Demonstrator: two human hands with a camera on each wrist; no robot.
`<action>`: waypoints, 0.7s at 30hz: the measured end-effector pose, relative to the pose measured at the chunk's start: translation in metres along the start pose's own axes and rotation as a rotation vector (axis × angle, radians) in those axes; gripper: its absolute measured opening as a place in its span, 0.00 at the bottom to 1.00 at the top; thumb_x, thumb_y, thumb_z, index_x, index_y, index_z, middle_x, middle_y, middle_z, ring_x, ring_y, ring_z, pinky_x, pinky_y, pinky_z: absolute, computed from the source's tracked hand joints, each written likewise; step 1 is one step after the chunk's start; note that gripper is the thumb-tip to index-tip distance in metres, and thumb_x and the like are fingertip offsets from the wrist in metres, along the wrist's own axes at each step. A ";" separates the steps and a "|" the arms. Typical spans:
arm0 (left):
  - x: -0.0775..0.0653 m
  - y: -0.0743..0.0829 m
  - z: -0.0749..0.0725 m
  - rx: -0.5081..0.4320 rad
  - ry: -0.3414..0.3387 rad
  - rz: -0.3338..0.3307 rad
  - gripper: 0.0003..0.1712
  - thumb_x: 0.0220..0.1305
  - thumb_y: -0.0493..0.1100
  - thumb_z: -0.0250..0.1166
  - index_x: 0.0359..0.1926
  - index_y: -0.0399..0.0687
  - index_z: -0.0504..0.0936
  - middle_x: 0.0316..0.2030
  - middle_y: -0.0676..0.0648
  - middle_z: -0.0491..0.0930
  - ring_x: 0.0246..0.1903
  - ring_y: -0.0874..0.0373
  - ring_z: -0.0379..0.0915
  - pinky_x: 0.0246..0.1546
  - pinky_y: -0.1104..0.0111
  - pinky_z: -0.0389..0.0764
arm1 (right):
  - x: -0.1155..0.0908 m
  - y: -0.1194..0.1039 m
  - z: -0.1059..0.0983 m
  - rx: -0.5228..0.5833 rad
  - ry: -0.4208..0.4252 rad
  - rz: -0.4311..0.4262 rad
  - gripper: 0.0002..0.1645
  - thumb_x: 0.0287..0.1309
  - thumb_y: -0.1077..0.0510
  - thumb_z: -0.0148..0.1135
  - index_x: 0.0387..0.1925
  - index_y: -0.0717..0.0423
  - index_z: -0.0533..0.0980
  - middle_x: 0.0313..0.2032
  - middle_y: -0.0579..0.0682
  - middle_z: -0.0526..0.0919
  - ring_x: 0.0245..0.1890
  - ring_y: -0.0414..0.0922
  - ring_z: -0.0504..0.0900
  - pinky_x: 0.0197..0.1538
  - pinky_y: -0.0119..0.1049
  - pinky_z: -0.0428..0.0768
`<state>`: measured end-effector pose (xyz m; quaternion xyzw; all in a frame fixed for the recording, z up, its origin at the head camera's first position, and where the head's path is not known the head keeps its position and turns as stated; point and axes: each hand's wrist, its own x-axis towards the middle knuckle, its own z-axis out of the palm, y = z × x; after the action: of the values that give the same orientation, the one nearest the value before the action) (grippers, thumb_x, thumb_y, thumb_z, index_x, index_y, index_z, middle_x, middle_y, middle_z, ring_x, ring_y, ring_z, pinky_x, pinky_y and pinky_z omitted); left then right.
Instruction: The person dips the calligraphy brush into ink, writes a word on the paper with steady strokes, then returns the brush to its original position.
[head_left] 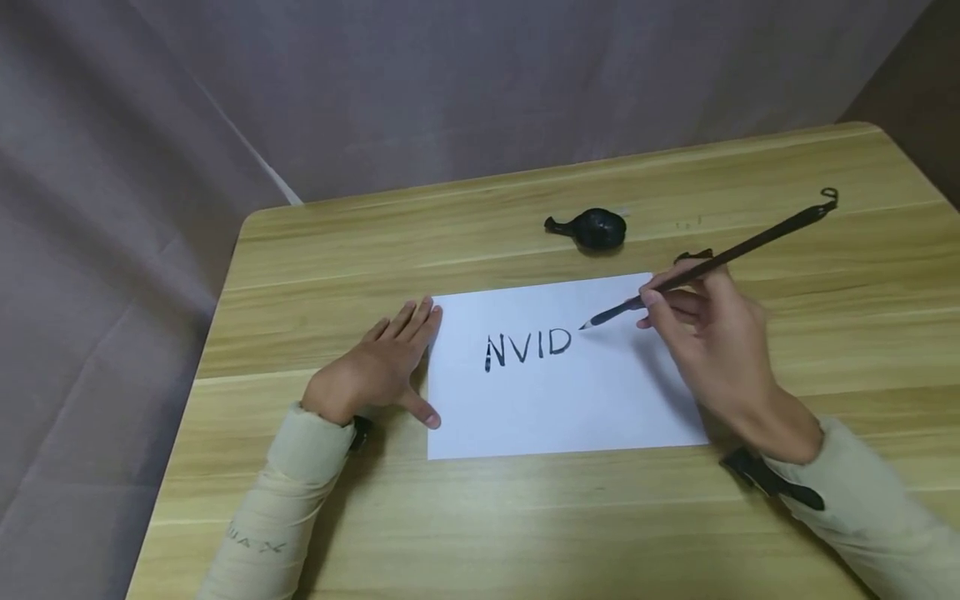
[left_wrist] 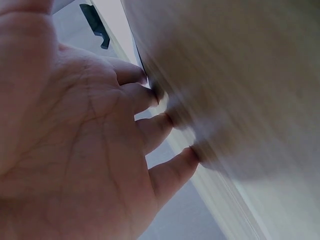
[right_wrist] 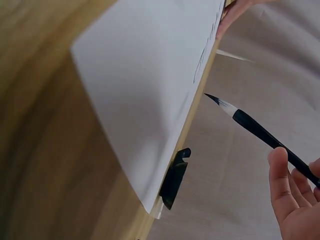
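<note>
A white sheet of paper [head_left: 562, 408] lies on the table with the dark letters "NVID" [head_left: 528, 348] across its upper middle. My left hand [head_left: 382, 367] rests at its left edge, fingers spread and thumb tip on the sheet. In the left wrist view the fingertips [left_wrist: 187, 156] touch the tabletop. My right hand [head_left: 712, 342] pinches a dark-handled writing brush [head_left: 738, 250] between thumb and fingers. Its black-tipped white bristles [right_wrist: 225, 106] point down, just right of the D; in the right wrist view the tip hangs above the paper.
Behind the paper sits a glossy black rounded object with a narrow neck [head_left: 597, 229]. The wooden table [head_left: 525, 525] ends at a grey curtain [head_left: 487, 92] along the back and left. Dark straps [head_left: 772, 479] show at both wrists.
</note>
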<state>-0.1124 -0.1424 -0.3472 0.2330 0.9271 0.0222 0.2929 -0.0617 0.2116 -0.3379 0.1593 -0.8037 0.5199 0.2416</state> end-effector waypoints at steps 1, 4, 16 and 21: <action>-0.001 0.000 0.000 -0.002 0.001 0.000 0.88 0.31 0.74 0.77 0.78 0.50 0.26 0.77 0.48 0.19 0.76 0.50 0.16 0.75 0.49 0.35 | 0.000 0.001 0.001 0.002 -0.004 0.005 0.18 0.55 0.81 0.60 0.48 0.77 0.70 0.41 0.55 0.80 0.37 0.34 0.86 0.40 0.27 0.83; -0.001 -0.002 0.002 -0.001 0.002 0.000 0.88 0.32 0.74 0.77 0.78 0.50 0.26 0.77 0.49 0.19 0.76 0.50 0.15 0.75 0.49 0.35 | 0.002 0.005 0.003 -0.010 -0.016 0.022 0.17 0.56 0.80 0.61 0.47 0.76 0.70 0.41 0.55 0.80 0.36 0.31 0.85 0.39 0.26 0.83; 0.002 -0.003 0.002 0.005 0.002 0.013 0.87 0.33 0.74 0.76 0.78 0.50 0.25 0.77 0.49 0.17 0.76 0.49 0.14 0.75 0.49 0.34 | 0.005 0.013 0.003 -0.039 -0.001 0.041 0.16 0.58 0.77 0.60 0.48 0.76 0.69 0.40 0.54 0.80 0.33 0.28 0.84 0.37 0.24 0.82; 0.003 -0.005 0.002 -0.003 0.002 0.019 0.88 0.33 0.74 0.76 0.78 0.50 0.24 0.77 0.49 0.18 0.76 0.50 0.14 0.75 0.48 0.34 | 0.006 0.014 0.002 -0.046 -0.001 0.056 0.16 0.59 0.77 0.60 0.48 0.75 0.69 0.41 0.52 0.80 0.32 0.28 0.84 0.37 0.24 0.82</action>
<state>-0.1153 -0.1455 -0.3511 0.2415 0.9250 0.0267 0.2920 -0.0741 0.2153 -0.3461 0.1312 -0.8197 0.5077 0.2303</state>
